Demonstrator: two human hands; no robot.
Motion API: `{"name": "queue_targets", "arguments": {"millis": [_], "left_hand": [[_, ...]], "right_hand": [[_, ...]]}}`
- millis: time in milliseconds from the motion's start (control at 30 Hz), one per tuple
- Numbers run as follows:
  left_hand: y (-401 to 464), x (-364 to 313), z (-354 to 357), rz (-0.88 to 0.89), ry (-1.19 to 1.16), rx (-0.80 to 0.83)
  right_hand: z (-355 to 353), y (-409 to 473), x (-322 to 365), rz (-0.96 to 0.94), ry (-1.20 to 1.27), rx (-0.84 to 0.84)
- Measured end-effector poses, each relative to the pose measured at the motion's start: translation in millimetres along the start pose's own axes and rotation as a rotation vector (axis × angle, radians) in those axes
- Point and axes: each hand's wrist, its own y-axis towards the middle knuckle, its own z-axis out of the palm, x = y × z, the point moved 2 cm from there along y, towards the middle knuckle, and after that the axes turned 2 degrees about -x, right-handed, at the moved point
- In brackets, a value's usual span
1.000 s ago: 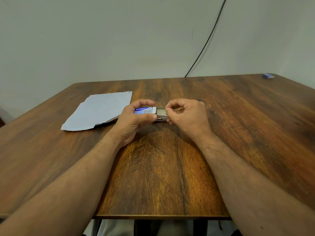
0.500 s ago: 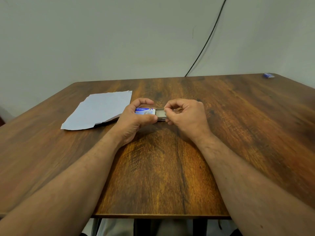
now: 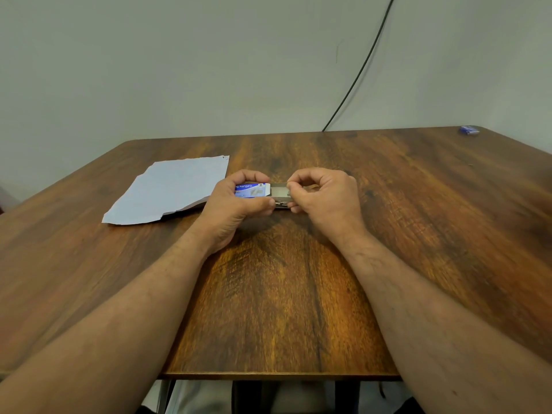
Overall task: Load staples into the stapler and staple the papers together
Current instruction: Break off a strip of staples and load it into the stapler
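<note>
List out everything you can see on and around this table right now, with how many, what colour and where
staple box: one, blue and white sleeve printed "kangaro", mid-table, in the left hand
inner tray: one, brownish card, slid partly out of the sleeve's right end, pinched by the right hand
papers: a small stack, count unclear, pale white, left of the hands, flat on the table
small blue object: one, blue, far right corner of the table; too small to identify
cable: one, black, running down the wall behind the table
table: one, dark brown wood grain
wall: pale grey-green, behind the table
left hand: one, gripping the sleeve
right hand: one, fingers on the tray
</note>
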Motion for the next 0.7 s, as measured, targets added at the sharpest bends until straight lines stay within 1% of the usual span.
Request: {"name": "queue_targets", "arguments": {"millis": [100,400,700], "left_hand": [[-1.0,-1.7,2.9,0.012,0.066,-0.005],[-0.5,-2.4,1.2,-0.019,0.045,0.035],[0.4,-0.8,0.9,0.021,0.136,0.023]], "right_hand": [[0.4,-0.4,-0.7,-0.011,-0.012,0.017],[-2.6,-2.2,3.7,-0.041,-0.028,0.08],[-8.8,1.6,2.6,0.027,0.019,0.096]]}}
